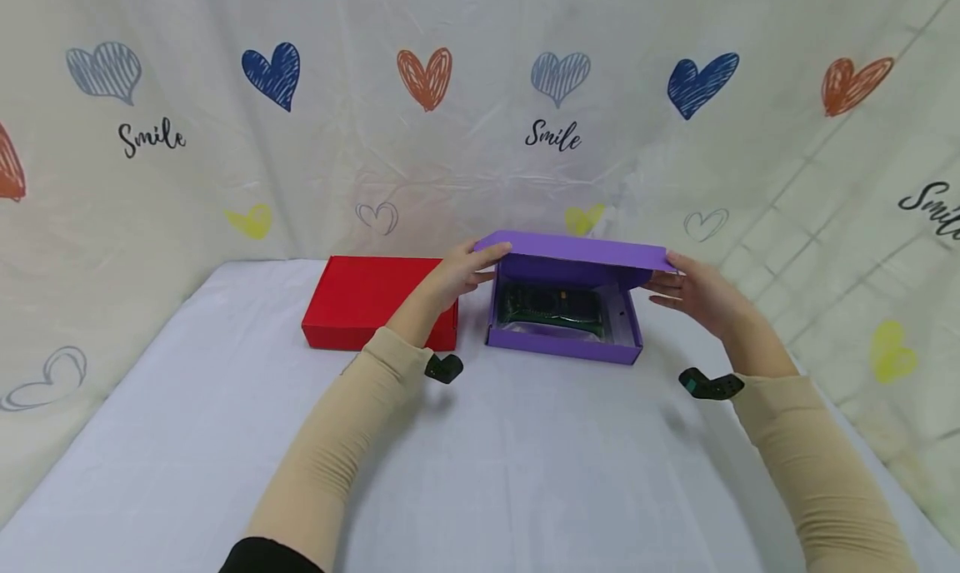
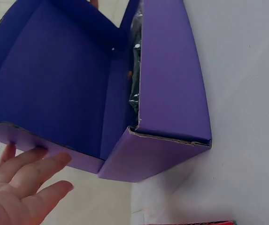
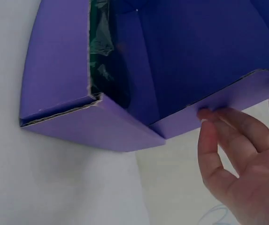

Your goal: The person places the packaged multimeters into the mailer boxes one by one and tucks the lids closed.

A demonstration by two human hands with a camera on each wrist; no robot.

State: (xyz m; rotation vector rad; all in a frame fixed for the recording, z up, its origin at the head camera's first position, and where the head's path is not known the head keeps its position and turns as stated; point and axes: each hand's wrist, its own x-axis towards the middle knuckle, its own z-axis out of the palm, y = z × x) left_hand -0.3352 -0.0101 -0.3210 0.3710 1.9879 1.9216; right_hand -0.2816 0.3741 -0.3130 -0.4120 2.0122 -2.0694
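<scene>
A purple cardboard box (image 1: 562,351) stands on the table with its hinged lid (image 1: 577,246) partly raised. Inside lies a dark green item in clear plastic wrap (image 1: 555,305); its exact kind cannot be made out. My left hand (image 1: 459,273) touches the lid's left side, and its fingers (image 2: 35,171) lie nearly straight along the side flap. On the opposite side, my right hand (image 1: 686,290) presses the lid's right flap with its fingertips (image 3: 209,115), the fingers slightly bent. The lid is held up between both hands.
A closed red box (image 1: 375,302) sits left of the purple one, partly behind my left forearm. White cloth (image 1: 510,465) covers the table. Behind it hangs a pale curtain (image 1: 480,156) printed with hearts and lettering.
</scene>
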